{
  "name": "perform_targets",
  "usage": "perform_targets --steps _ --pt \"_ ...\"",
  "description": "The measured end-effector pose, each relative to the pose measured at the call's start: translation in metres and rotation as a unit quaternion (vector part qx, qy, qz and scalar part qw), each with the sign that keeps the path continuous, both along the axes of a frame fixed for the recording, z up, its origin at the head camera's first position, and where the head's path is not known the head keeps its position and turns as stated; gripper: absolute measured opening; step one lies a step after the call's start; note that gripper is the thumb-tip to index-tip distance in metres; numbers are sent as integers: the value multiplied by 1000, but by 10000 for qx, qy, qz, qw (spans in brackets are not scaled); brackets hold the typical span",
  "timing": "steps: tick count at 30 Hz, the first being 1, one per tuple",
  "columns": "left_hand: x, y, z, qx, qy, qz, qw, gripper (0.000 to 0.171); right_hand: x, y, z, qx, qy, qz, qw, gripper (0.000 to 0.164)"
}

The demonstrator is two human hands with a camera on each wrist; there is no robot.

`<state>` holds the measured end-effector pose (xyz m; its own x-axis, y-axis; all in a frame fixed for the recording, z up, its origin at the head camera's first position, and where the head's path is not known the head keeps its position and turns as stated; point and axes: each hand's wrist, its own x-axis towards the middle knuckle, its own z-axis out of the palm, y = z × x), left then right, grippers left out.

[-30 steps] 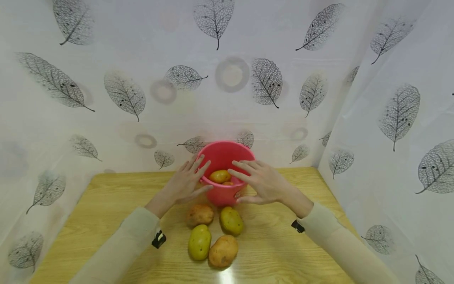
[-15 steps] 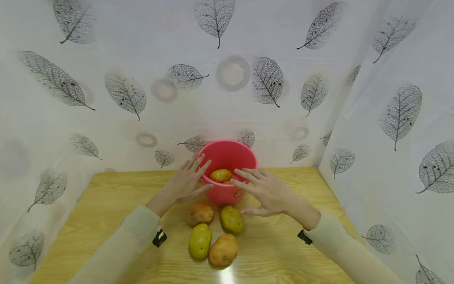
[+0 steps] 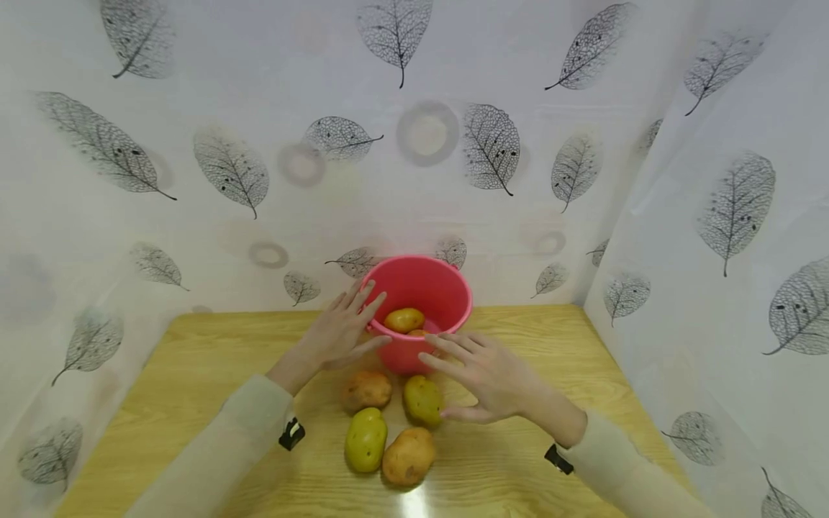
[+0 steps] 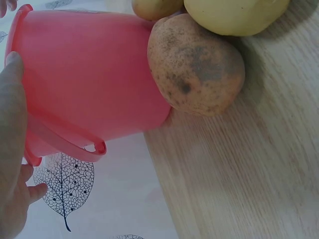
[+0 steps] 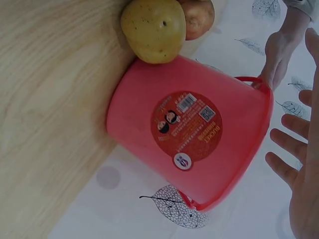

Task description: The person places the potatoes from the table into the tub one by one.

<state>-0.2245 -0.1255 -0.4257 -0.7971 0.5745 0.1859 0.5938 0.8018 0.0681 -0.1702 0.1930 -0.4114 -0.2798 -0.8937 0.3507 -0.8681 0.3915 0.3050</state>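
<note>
In the head view a pink bucket (image 3: 403, 357) stands at the back of the table, holding a yellow-orange potato (image 3: 404, 320) and part of another. My left hand (image 3: 332, 339) is at the bucket's left rim, fingers spread and straight, thumb toward the front. In the left wrist view the thumb (image 4: 12, 109) overlaps the rim above the handle. My right hand (image 3: 488, 378) holds nothing; its spread fingers overlap the bucket's front right rim in the head view. Before the bucket lie two brownish potatoes, one left (image 3: 367, 391) and one nearest me (image 3: 409, 457), and two greenish-yellow potatoes (image 3: 424, 401).
A wooden table (image 3: 214, 388) reaches back to a white curtain (image 3: 291, 86) printed with grey leaves, which also hangs along the right side. A round red label (image 5: 187, 127) is on the bucket's wall. Its handle (image 4: 65, 142) hangs against the side.
My right hand has drawn back from over the bucket's opening, toward me and slightly right. The left hand, the bucket and the potatoes look the same.
</note>
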Motion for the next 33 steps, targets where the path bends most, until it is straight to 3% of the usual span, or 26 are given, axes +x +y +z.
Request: perform_targets --steps 13,22,33 --pt "-1 1 2 -57 -74 -8 10000 87 10 5 -32 35 -267 -94 9996 82" --pt "-2 2 0 -85 -125 35 9999 88 5 7 -54 35 -331 -89 9994 82" --pt "-2 1 0 -44 -145 52 9999 88 -1 1 -73 388 -694 -348 9962 80"
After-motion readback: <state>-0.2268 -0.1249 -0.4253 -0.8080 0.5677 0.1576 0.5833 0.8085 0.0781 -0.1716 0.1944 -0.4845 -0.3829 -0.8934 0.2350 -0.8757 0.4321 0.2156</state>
